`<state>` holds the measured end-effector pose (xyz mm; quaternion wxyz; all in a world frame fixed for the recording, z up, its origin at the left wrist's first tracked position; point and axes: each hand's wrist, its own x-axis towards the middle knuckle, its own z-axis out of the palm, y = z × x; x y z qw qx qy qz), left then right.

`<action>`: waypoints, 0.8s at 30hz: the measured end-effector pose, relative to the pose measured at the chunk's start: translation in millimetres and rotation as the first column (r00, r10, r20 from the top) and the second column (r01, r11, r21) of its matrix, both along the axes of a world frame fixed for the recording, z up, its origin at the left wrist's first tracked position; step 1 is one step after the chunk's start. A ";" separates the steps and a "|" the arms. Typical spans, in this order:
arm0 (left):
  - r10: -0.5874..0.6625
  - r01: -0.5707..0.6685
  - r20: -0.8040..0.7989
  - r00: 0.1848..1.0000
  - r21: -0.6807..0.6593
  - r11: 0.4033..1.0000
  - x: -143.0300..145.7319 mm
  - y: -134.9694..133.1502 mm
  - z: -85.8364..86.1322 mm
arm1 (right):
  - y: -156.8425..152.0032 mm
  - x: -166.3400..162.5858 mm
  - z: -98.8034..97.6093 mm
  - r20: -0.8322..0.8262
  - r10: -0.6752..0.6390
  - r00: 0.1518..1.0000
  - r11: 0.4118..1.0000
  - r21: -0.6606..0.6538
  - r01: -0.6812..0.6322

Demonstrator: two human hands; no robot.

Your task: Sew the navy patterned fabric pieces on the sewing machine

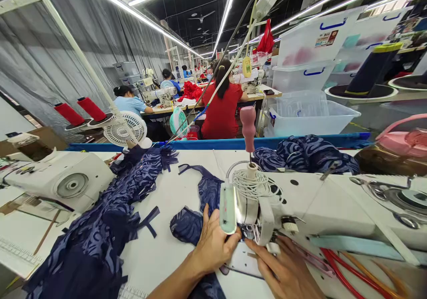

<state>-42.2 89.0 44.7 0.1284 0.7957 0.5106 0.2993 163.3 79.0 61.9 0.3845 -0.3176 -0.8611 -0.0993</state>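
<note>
Pressing flat, the left hand and right hand held navy fabric beneath the sewing machine head, fingers spread.

The scene is brightly and evenly lit by long fluorescent tubes run overhead towards the far end. Extra glare is thrown by a small lamp on the sewing machine, near the hands. Only soft shadows are cast on the white table. Strong wide-angle bending is seen at the left and right edges. The near right corner is blurred.
</note>
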 end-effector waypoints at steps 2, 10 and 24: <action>-0.004 0.004 -0.007 1.000 0.007 1.000 -0.6 -0.4 -0.5 | 0.8 -0.7 2.1 -0.026 0.006 1.000 1.000 -0.013 -0.006; -0.040 0.041 -0.024 0.999 0.083 0.996 -3.5 -0.5 -5.5 | 1.4 -2.8 -1.4 -0.052 -0.012 0.999 1.000 -0.004 0.012; -0.043 0.054 -0.081 0.996 0.136 0.989 -2.6 -3.2 0.9 | 3.9 -5.2 -0.2 0.041 -0.007 0.999 1.000 -0.004 0.007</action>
